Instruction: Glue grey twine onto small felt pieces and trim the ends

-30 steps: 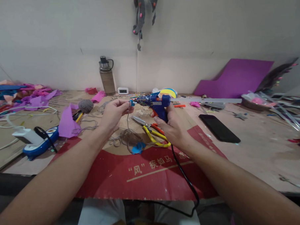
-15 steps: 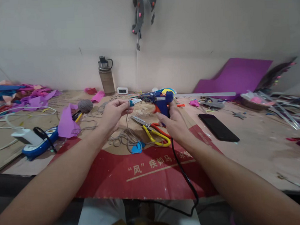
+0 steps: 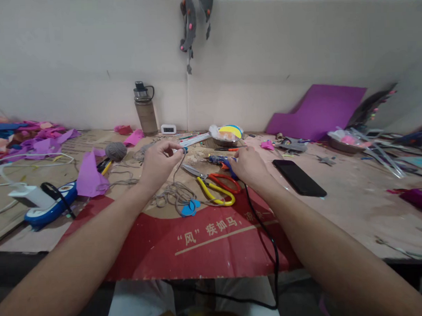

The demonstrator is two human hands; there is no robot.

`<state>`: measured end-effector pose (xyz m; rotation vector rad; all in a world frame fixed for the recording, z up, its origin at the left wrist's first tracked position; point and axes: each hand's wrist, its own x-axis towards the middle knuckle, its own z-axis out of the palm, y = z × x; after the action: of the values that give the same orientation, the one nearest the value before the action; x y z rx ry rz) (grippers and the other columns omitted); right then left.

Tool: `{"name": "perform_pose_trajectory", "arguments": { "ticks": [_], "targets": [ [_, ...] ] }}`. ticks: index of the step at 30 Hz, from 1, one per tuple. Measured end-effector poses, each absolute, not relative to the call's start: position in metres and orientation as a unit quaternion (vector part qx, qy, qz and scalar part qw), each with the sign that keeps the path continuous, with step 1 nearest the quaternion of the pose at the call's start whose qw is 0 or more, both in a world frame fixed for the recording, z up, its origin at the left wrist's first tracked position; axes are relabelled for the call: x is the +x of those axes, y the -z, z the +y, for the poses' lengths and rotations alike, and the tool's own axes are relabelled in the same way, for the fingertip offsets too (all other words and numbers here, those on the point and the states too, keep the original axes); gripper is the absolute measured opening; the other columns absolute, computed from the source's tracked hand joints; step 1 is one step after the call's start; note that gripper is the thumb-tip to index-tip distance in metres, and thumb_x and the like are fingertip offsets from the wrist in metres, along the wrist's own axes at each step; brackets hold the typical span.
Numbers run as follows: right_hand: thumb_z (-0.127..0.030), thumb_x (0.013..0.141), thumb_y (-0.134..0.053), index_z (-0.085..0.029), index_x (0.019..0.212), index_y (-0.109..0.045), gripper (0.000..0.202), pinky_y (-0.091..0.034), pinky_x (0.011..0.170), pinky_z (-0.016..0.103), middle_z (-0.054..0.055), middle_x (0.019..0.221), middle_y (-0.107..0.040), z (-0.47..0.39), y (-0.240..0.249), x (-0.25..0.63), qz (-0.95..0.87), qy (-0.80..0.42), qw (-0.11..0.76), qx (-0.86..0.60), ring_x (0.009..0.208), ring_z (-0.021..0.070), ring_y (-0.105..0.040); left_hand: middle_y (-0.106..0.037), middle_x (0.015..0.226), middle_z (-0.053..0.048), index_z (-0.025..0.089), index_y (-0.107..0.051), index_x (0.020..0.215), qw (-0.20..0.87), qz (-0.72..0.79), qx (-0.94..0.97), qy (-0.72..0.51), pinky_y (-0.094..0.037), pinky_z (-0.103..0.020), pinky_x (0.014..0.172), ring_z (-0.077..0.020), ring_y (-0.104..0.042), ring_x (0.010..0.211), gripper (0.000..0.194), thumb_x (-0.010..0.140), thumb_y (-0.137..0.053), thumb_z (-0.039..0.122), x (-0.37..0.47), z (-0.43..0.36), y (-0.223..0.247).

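The left hand (image 3: 160, 162) pinches a tiny blue scrap (image 3: 185, 150) between its fingers, thin grey yarn (image 3: 177, 177) hanging below. Midway between the tabletop's (image 3: 356, 217) front and back edges, the right hand (image 3: 252, 168) partly covers a blue plastic glue gun (image 3: 225, 162); whether its fingers grasp or have released it, I cannot tell.

A blue scrap (image 3: 186, 149) at my left fingertips (image 3: 179, 152); a blue glue gun (image 3: 227, 163) at my right fingers (image 3: 244, 154). Between them, red-and-yellow-handled scissors (image 3: 230, 203); closer than my fingers, red cardboard (image 3: 208, 260) lettered in tan.
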<state>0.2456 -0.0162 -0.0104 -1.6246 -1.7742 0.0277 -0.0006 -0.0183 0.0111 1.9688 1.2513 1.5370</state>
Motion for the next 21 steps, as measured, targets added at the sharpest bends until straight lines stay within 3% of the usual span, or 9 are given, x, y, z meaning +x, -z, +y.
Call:
{"name": "perform_pose_trajectory", "arguments": {
  "ticks": [2, 6, 9, 12, 16, 21],
  "targets": [
    [-0.025, 0.078, -0.055, -0.021, 0.071, -0.046, 0.012, -0.042, 0.072, 0.036, 0.005, 0.073, -0.054, -0.021, 0.008, 0.234, -0.672, -0.027, 0.453, -0.585, 0.074, 0.0195, -0.052, -0.065, 0.080, -0.003, 0.020, -0.069, 0.075, 0.085, 0.423, 0.726, -0.535, -0.043, -0.027, 0.069, -0.0150, -0.054, 0.072, 0.005, 0.074, -0.064, 0.019, 0.000, -0.024, -0.015],
    [-0.030, 0.078, -0.058, -0.022, 0.082, -0.044, 0.016, -0.045, 0.073, 0.032, 0.000, 0.080, -0.056, -0.038, -0.007, 0.185, -0.632, -0.285, 0.559, -0.456, 0.074, 0.0148, -0.055, -0.065, 0.096, -0.006, 0.022, -0.067, 0.077, 0.023, 0.381, 0.763, -0.521, -0.042, -0.032, 0.090, -0.0203, -0.057, 0.097, 0.009, 0.075, -0.061, 0.016, 0.001, -0.029, -0.020],
    [-0.023, 0.073, -0.063, -0.022, 0.089, -0.040, 0.028, -0.048, 0.076, 0.033, 0.001, 0.082, -0.062, -0.046, -0.015, 0.152, -0.556, -0.478, 0.561, -0.384, 0.077, 0.0141, -0.060, -0.066, 0.095, -0.006, 0.022, -0.067, 0.078, 0.027, 0.379, 0.768, -0.516, -0.042, -0.033, 0.091, -0.0209, -0.057, 0.097, 0.010, 0.074, -0.061, 0.014, 0.001, -0.030, -0.020],
    [-0.020, 0.074, -0.061, -0.023, 0.094, -0.036, 0.033, -0.050, 0.071, 0.031, -0.004, 0.073, -0.058, -0.043, -0.015, 0.137, -0.502, -0.559, 0.556, -0.355, 0.064, 0.0112, -0.058, -0.066, 0.085, -0.004, 0.021, -0.067, 0.075, 0.062, 0.403, 0.744, -0.529, -0.045, -0.031, 0.081, -0.0188, -0.057, 0.083, 0.010, 0.071, -0.063, 0.013, 0.001, -0.029, -0.018],
    [-0.021, 0.076, -0.058, -0.024, 0.094, -0.037, 0.028, -0.045, 0.055, 0.026, -0.009, 0.065, -0.046, -0.033, -0.006, 0.138, -0.543, -0.478, 0.575, -0.382, 0.051, 0.0085, -0.045, -0.064, 0.067, -0.001, 0.019, -0.067, 0.077, 0.201, 0.439, 0.689, -0.541, -0.047, -0.028, 0.065, -0.0147, -0.057, 0.062, 0.005, 0.073, -0.065, 0.021, 0.005, -0.025, -0.013],
    [-0.017, 0.079, -0.054, -0.020, 0.080, -0.048, 0.007, -0.041, 0.064, 0.026, -0.003, 0.074, -0.053, -0.031, -0.001, 0.150, -0.647, -0.265, 0.574, -0.427, 0.066, 0.0106, -0.049, -0.068, 0.069, -0.004, 0.015, -0.063, 0.082, 0.384, 0.403, 0.622, -0.551, -0.054, -0.030, 0.065, -0.0154, -0.066, 0.062, 0.014, 0.074, -0.068, 0.025, 0.010, -0.022, -0.009]
  ]
}}
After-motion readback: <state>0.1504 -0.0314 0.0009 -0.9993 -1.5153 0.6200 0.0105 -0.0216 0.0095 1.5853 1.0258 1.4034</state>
